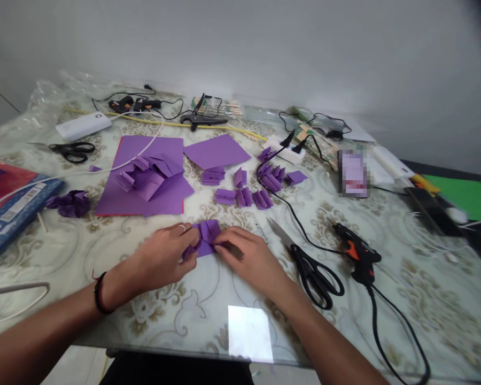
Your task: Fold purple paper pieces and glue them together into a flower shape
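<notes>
A folded piece of purple paper [207, 246] is held between my two hands, just above or on the patterned tabletop. My left hand [166, 251] grips its left side, with the fingers curled over it. On the right edge, the thumb and index finger of my right hand [250, 259] pinch the paper. Beyond my hands lie small folded purple paper pieces [244, 196] in a loose group. A partly assembled folded-paper shape [148, 179] rests on purple sheets [166, 147] to the left. One more flat purple sheet [216, 151] lies beside them.
Black-handled scissors [316, 270] and a corded glue gun [358, 254] lie to the right. A power strip [284, 149] and phone [353, 174] stand farther back. At left are other scissors [74, 151], a power bank [84, 126] and crumpled purple paper [70, 203]. Cables cross the table.
</notes>
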{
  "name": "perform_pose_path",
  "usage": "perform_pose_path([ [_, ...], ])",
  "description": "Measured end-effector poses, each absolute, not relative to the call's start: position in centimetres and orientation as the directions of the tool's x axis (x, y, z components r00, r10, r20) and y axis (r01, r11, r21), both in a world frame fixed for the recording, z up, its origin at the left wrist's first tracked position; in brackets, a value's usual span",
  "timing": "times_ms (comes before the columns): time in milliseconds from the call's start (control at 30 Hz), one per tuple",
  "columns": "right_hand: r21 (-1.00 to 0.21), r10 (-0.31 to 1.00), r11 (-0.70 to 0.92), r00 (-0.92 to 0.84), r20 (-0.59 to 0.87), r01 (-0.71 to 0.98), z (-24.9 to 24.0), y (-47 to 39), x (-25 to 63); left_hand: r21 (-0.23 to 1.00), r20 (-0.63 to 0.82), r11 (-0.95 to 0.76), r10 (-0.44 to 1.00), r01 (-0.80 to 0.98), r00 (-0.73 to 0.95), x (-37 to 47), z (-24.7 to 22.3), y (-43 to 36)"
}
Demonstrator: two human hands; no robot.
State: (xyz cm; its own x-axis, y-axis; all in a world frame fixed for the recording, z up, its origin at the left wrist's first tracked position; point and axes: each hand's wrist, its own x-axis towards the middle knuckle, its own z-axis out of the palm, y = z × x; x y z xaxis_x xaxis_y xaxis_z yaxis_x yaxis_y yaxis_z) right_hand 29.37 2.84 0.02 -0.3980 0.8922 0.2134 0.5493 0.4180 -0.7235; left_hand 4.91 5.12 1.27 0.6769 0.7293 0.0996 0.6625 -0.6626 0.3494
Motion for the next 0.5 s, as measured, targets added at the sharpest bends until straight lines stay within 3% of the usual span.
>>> perform_pose_path([
  [300, -0.759, 0.929, 0.356, -0.298, 0.222, 0.545, 0.2, 2.8, 29.2, 0.525, 0.136, -0.564, 0.795, 0.637, 0.592, 4.5, 2.4, 5.7],
  [500, -0.771, 0.923, 0.359, -0.325, 0.208, 0.526, 0.6, 2.7, 29.3, 0.510, 0.149, -0.618, 0.748, 0.598, 0.647, 4.3, 3.0, 5.9],
])
